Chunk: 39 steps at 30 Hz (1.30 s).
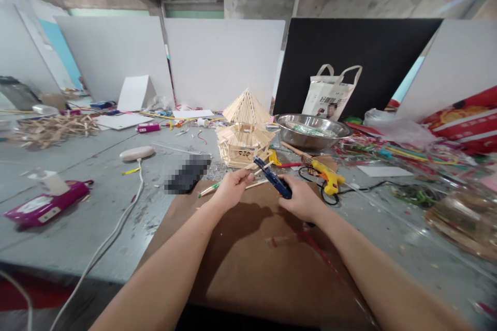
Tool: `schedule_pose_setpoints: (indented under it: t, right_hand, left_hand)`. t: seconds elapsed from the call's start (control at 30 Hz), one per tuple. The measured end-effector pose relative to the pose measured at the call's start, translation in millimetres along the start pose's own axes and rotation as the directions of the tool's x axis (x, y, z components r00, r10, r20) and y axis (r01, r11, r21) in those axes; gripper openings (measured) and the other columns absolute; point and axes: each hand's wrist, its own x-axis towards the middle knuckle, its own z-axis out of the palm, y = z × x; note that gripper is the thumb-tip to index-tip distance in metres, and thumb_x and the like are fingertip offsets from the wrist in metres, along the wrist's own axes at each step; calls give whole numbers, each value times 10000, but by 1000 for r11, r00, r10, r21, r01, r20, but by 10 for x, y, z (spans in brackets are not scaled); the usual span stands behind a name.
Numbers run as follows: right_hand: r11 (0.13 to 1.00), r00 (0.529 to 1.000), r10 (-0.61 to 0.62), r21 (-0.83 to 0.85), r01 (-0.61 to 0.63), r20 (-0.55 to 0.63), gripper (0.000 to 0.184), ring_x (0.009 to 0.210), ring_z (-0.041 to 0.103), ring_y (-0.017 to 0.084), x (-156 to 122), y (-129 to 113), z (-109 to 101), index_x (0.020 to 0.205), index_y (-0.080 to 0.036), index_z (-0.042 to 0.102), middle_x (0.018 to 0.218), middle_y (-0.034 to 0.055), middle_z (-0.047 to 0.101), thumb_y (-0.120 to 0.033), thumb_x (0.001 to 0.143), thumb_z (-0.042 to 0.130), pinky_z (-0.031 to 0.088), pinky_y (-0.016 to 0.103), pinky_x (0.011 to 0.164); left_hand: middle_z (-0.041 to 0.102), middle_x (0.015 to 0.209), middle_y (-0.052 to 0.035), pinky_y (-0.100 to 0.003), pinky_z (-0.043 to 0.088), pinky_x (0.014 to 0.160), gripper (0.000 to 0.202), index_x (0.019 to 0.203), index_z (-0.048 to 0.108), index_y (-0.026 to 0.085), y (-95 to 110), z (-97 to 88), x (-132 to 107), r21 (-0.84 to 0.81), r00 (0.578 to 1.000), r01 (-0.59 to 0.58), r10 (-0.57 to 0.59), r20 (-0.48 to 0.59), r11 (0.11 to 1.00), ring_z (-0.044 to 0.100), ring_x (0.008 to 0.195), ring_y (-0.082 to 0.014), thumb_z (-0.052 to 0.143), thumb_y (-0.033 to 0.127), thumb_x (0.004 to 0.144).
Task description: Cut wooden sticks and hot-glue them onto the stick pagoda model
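Note:
My left hand (232, 186) is closed, pinching a thin wooden stick (261, 168) that points up and right. My right hand (301, 198) is wrapped round the blue handles of a pair of cutters (272, 177), whose jaws meet the stick near its far end. Both hands hover over a brown board (248, 258) lying on the grey table. Just beyond them stands a small pavilion model (244, 132) built of wooden sticks. A second stick (256, 184) and a green-tipped one (207, 189) lie on the board's far edge.
A yellow glue gun (328, 176) with a black cord lies right of the hands, a steel bowl (312, 132) behind it. A white power cable (112, 232), a pink packet (44, 206), a stick pile (54, 128), a tote bag (330, 94) and craft clutter surround.

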Motion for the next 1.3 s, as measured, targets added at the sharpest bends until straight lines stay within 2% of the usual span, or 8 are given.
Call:
schedule_pose_setpoints:
  t: [0.17,0.43,0.63,0.87,1.17,1.3]
  right_hand:
    - [1000,1000,-6,-4,6,21,379,729,541,177,-8,-27,-6,975,-169,497,847,54,607,-199,598,483,380,270,682]
    - [999,998,36,-13,-36,47,282,630,514,150,1,-58,-7,885,-171,511,720,23,584,-206,608,472,372,249,614]
    - [997,997,47,61,-51,64,281,615,508,140,6,-50,-20,878,-180,513,699,7,578,-201,599,483,372,246,607]
    - [996,999,25,89,-29,49,418,716,537,167,0,-27,-23,1013,-177,481,814,33,592,-179,595,501,386,274,677]
    - [996,999,-47,74,46,14,543,872,528,202,14,15,-1,1109,-172,429,1000,71,568,-158,570,491,371,325,787]
    - [997,998,-58,57,57,8,542,893,523,209,20,32,6,1096,-169,441,1010,75,569,-151,556,487,367,329,797]
  left_hand:
    - [447,575,37,-181,324,566,231,660,502,147,-51,-17,26,-95,997,-2,9,73,995,402,576,-84,384,316,765]
    - [491,567,23,-190,300,534,262,811,579,181,-36,81,-34,179,993,56,-36,-113,982,419,545,-95,399,368,774]
    - [480,544,14,-196,274,518,301,710,579,186,17,84,-62,281,987,99,-58,-151,955,386,522,-95,345,352,803]
    - [397,538,28,-189,290,525,294,665,534,151,8,37,-14,127,998,16,-9,-54,992,346,538,-86,353,344,793]
    - [354,544,43,-188,286,535,277,620,475,139,25,-15,2,-83,999,9,-5,47,996,326,548,-76,378,353,768]
    - [329,526,49,-187,280,515,291,614,470,138,25,-21,-2,-133,997,15,-4,82,991,308,523,-70,382,371,764]
